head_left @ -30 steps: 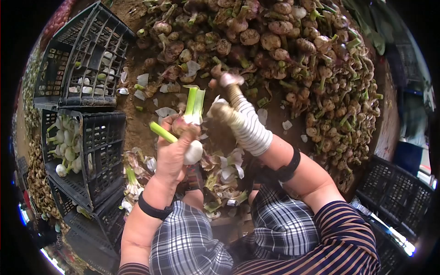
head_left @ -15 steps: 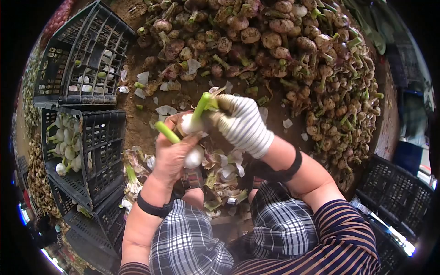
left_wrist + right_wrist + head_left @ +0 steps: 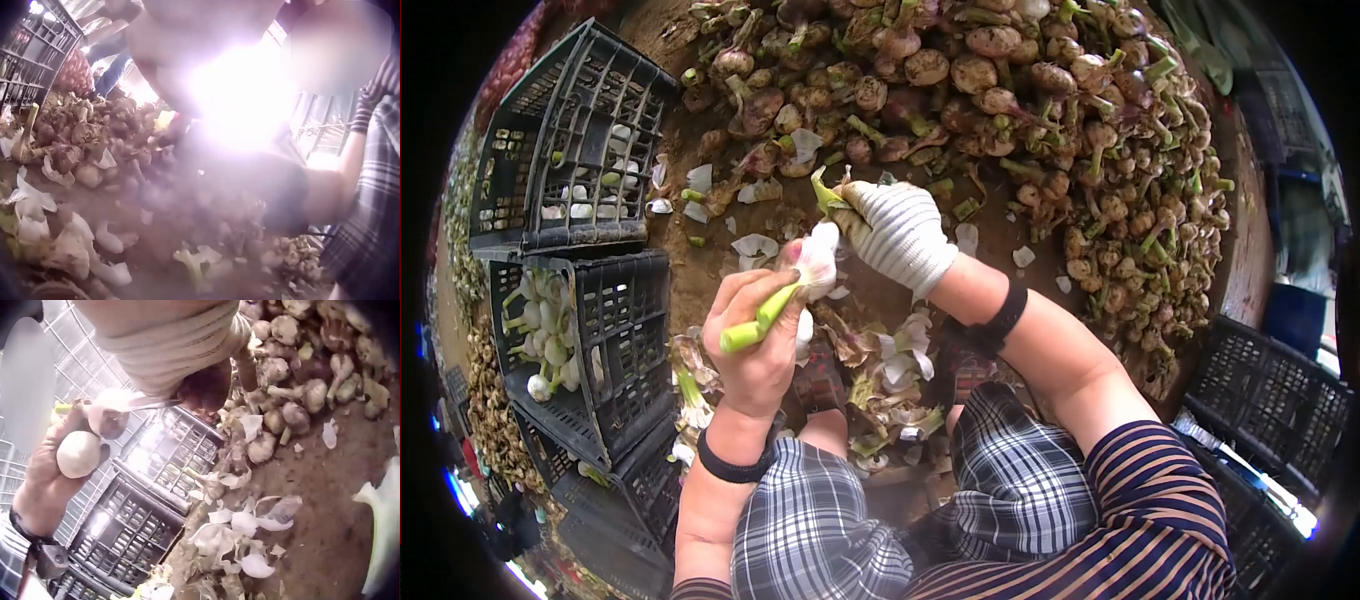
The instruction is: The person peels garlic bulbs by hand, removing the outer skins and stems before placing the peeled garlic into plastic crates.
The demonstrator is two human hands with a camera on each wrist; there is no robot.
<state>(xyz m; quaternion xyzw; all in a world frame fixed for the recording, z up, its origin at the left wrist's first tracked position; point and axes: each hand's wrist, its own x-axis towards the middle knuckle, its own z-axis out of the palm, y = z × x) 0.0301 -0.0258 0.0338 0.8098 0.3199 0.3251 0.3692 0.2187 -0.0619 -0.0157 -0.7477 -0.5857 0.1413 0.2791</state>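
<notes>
Two garlic bulbs are in my bare left hand point(image 3: 752, 362), their cut green stems point(image 3: 760, 318) poking out past the thumb side. The upper garlic bulb point(image 3: 816, 262) is white with a purplish patch; the lower, clean white garlic bulb point(image 3: 79, 454) shows best in the right wrist view. My right hand point(image 3: 898, 232), in a striped white knit glove with bare-looking fingertips, pinches a yellow-green strip of outer leaf point(image 3: 827, 192) just above the upper bulb. Glare hides the left hand's grip in the left wrist view.
A large heap of unpeeled garlic point(image 3: 1000, 80) spreads ahead and right. Black crates point(image 3: 625, 350) stand at left, holding peeled bulbs point(image 3: 545, 320); another black crate point(image 3: 1270, 400) is at right. Peelings point(image 3: 895, 370) litter the ground between the feet.
My right hand came in from beyond to the upper bulb, took hold of its outer leaf and pulled it up and away. The left hand has turned, tilting the bulb upward and the stems toward me.
</notes>
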